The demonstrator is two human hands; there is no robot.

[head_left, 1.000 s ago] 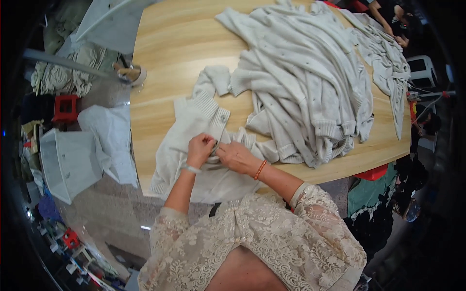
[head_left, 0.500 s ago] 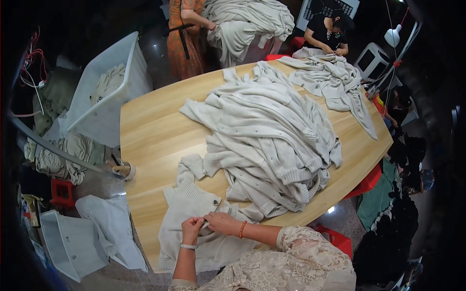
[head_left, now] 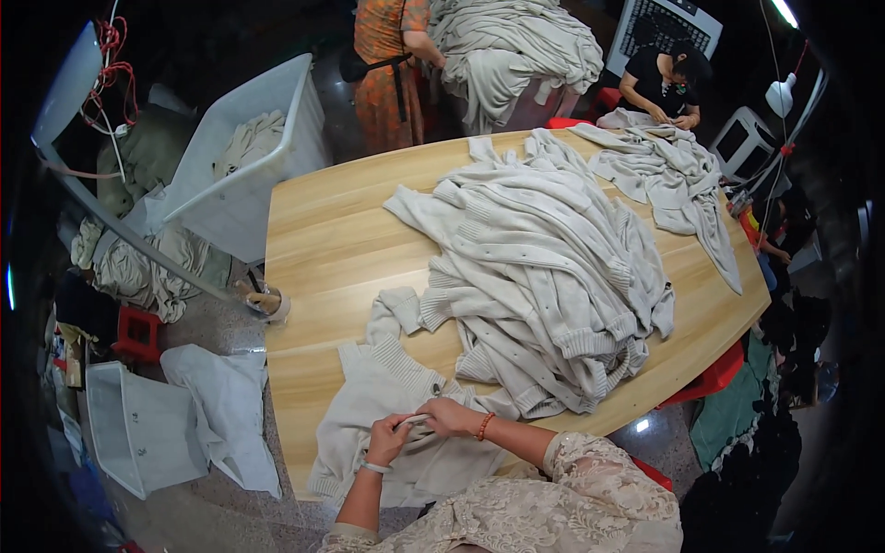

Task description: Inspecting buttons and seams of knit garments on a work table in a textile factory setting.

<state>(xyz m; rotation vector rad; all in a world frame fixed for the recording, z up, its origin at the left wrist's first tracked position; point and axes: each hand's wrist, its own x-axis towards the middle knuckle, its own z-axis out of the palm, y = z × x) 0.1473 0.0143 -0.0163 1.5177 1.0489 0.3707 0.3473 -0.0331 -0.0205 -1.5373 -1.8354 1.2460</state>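
Cream ribbed-knit cardigan, pinched by hands

The left hand and right hand meet at the table's near edge, and their fingertips cover the bit of cream cardigan pinched between them; what they grip is too small to tell. The cardigan's lower hem is hidden behind the lace sleeve. The pile of sweaters buries its own lower layers.
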